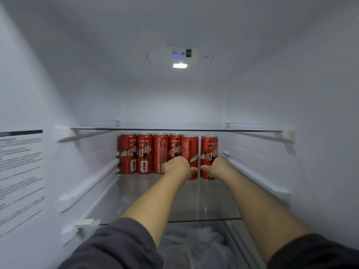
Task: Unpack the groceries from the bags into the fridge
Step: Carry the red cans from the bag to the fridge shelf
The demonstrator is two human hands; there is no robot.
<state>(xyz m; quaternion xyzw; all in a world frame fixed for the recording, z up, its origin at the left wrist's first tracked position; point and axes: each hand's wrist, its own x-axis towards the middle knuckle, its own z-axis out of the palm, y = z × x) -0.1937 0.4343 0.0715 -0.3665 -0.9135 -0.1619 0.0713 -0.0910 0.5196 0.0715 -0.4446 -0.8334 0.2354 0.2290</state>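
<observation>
my left grip (175,166) holds a tall red soda can (191,150), my right grip (218,167) the red can beside it (208,147), on the glass shelf (194,200).

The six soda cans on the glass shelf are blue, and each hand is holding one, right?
Not blue. The head view shows six red cans on the glass shelf; the left hand holds one, the right hand another.

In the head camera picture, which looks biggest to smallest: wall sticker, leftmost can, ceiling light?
Largest first:
wall sticker
leftmost can
ceiling light
The sticker sits nearer the camera, so it may only look bigger.
</observation>
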